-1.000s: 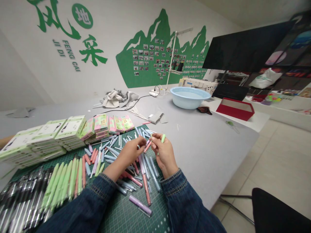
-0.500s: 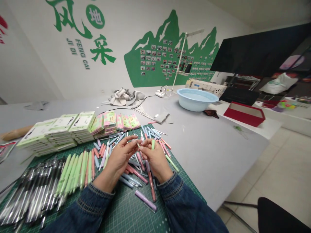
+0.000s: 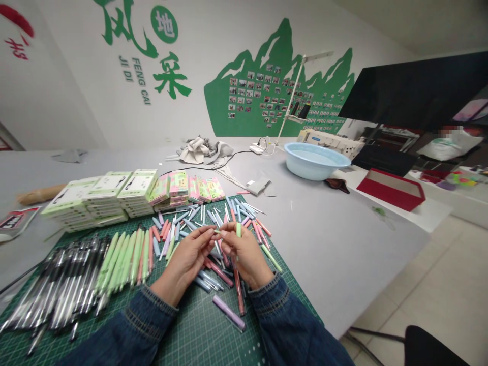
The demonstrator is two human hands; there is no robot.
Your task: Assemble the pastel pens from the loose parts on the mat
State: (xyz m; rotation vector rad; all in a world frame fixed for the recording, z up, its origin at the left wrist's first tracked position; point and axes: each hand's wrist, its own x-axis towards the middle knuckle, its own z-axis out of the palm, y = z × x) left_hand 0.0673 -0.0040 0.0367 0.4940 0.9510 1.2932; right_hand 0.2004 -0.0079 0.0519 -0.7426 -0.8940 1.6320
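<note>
Both of my hands meet over a green cutting mat (image 3: 183, 335) strewn with pastel pen parts (image 3: 213, 218). My right hand (image 3: 242, 254) is closed around a light green pen barrel (image 3: 238, 230) that sticks up from its fingers. My left hand (image 3: 188, 256) pinches a small thin part against the barrel's lower end; I cannot make out what that part is. A purple barrel (image 3: 229, 312) lies on the mat just below my wrists.
A row of green pens (image 3: 125, 259) and a heap of black refills (image 3: 57, 290) lie to the left. Stacked pen boxes (image 3: 102, 195) stand behind. Farther off on the grey table are a blue basin (image 3: 316, 160), a red box (image 3: 392, 188) and cloth (image 3: 202, 150).
My hands have dropped a little closer to the mat and drawn together. The pink barrel seen earlier between them is no longer held. The camera has shifted, showing more of the left side.
</note>
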